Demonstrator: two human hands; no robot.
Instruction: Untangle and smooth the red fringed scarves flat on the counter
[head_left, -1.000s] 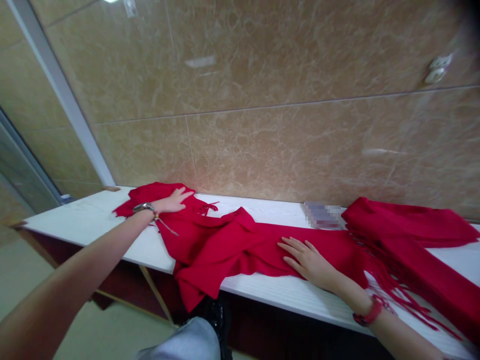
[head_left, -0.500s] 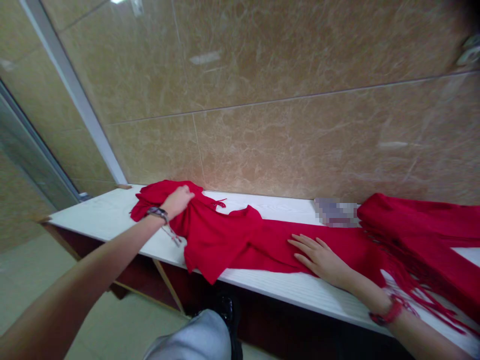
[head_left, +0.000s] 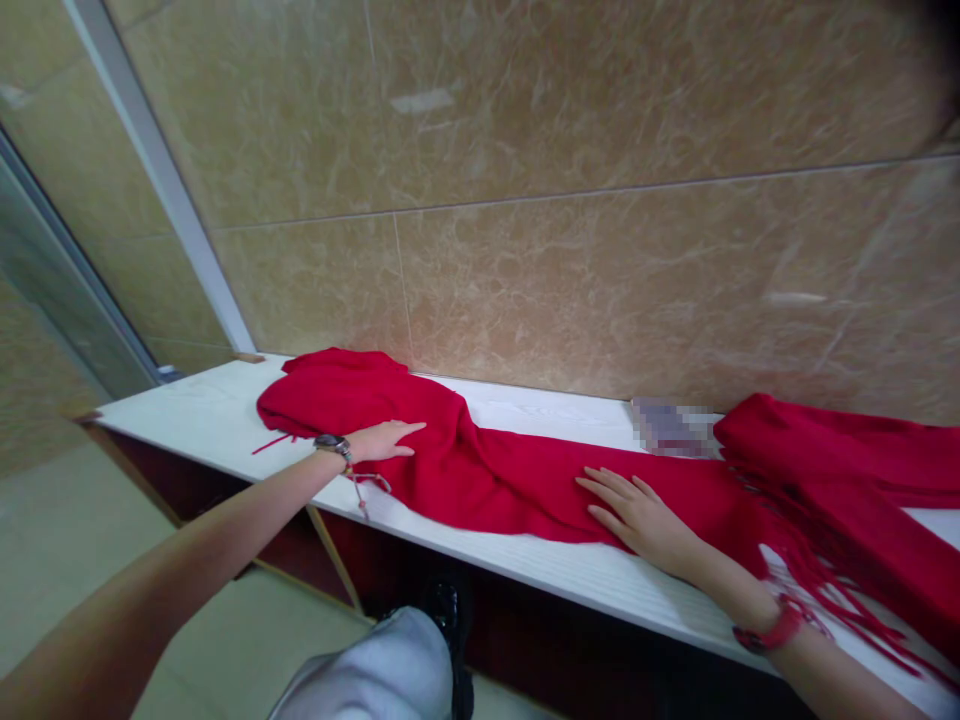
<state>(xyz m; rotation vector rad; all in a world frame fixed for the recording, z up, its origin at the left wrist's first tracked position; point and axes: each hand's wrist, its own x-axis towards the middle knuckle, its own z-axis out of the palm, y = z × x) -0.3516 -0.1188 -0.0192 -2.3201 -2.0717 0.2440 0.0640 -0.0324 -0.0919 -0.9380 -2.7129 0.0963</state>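
A red fringed scarf (head_left: 517, 470) stretches along the white tabletop (head_left: 187, 410), bunched and folded over at its left end. My left hand (head_left: 386, 440) rests on that bunched part with its fingers extended, a watch and a corded bracelet on the wrist. Farther right, my right hand (head_left: 637, 515) lies flat on the smooth stretch, fingers spread, a red band at the wrist. Fringe strands (head_left: 832, 590) spill over the table at the right end. Neither hand grips the cloth.
More folded red fabric (head_left: 840, 450) lies at the right. A flat, pixelated item (head_left: 671, 428) sits near the tiled wall (head_left: 562, 290). Open shelving (head_left: 292, 560) shows under the table's front edge, and my shoe (head_left: 444, 605) is below it.
My left hand has come toward the near edge, first closing on the cloth, then opening flat on it. The scarf's hanging corner is now up on the table. My right hand stays put.
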